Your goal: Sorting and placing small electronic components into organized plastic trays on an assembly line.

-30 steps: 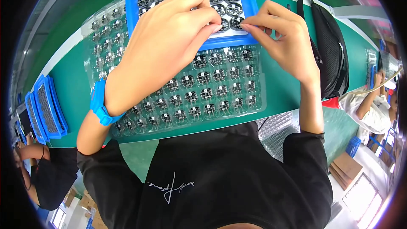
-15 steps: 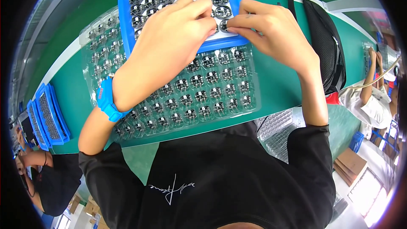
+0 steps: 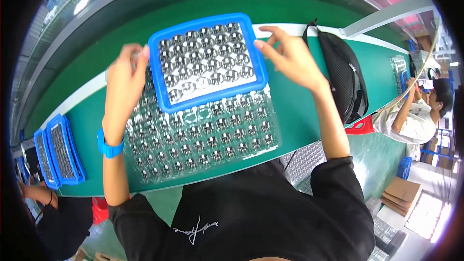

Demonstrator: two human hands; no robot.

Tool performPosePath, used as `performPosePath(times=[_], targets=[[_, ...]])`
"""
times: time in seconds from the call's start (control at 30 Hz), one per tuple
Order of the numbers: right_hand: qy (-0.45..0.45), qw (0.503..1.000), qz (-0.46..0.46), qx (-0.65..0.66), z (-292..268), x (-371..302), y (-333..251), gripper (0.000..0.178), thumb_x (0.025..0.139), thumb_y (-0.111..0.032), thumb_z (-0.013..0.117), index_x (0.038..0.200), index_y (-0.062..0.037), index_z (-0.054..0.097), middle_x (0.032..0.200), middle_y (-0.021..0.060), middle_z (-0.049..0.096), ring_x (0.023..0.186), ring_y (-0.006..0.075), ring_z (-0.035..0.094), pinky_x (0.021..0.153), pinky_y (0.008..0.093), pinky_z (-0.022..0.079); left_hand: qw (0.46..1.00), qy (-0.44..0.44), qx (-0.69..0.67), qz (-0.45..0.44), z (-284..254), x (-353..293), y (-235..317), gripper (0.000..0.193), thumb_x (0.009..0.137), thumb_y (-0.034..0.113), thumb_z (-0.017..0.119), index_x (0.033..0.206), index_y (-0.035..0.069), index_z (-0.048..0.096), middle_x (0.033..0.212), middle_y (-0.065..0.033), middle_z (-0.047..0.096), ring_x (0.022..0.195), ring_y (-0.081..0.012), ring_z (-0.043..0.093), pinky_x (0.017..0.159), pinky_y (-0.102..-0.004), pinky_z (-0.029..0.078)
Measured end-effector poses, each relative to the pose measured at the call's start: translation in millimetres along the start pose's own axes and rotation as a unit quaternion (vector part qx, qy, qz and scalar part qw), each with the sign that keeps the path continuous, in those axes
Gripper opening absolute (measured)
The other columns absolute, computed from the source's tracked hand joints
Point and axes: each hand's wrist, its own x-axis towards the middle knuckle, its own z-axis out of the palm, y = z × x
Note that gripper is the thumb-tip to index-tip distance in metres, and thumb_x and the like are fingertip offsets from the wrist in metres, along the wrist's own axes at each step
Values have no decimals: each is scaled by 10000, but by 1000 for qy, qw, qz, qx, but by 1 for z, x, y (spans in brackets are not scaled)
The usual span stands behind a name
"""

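Observation:
A blue-rimmed tray [image 3: 212,100] lies on top of a clear plastic blister tray [image 3: 274,137]. Rows of small round dark metallic parts [image 3: 198,69] fill its white bed. Similar parts sit in the blister tray's cells, and a few cells by the blue rim look bare. My left hand [image 3: 124,79], somewhat blurred, is beside the blue tray's left rim, thumb by the edge and fingers apart. At the right rim my right hand [image 3: 292,60] is open, its thumb tip close to or touching the edge. Neither hand holds a part that I can see.
A black backpack [image 3: 340,75] lies on the green table [image 3: 302,116] to the right. Blue trays [image 3: 63,152] are stacked at the left end. Co-workers sit at both sides, near a red stool [image 3: 361,126]. Cardboard [image 3: 400,193] is on the floor at right.
Both hands have left the parts at the tray's near right corner and spread apart to its sides. The whole tray shows now. The view has shifted, so the table appears lower.

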Motion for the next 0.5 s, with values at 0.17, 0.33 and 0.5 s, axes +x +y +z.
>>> performPosePath(times=[0.17,0.33,0.5], targets=[[-52,985,76,143,15,13,-12,569,1075,-281,712,1500,63,557,865,33,666,647,89,654,517,278,516,950,-165,-244,-103,4,-2,-1,465,1136,316,613,1368,-88,612,734,-43,646,519,-101,589,463,-283,480],[-25,975,84,204,19,44,-18,572,1073,-252,719,1479,116,553,849,21,648,620,86,637,465,264,481,948,-122,-273,-111,-3,19,-5,444,1118,327,642,1275,-89,631,727,-58,646,543,-120,636,476,-286,514],[-25,971,104,214,9,103,1,604,1060,-301,735,1456,126,575,787,23,659,528,75,580,448,252,433,949,-140,-266,-93,3,87,-14,521,1115,472,611,996,-35,625,670,-45,615,535,-136,638,496,-298,508]])
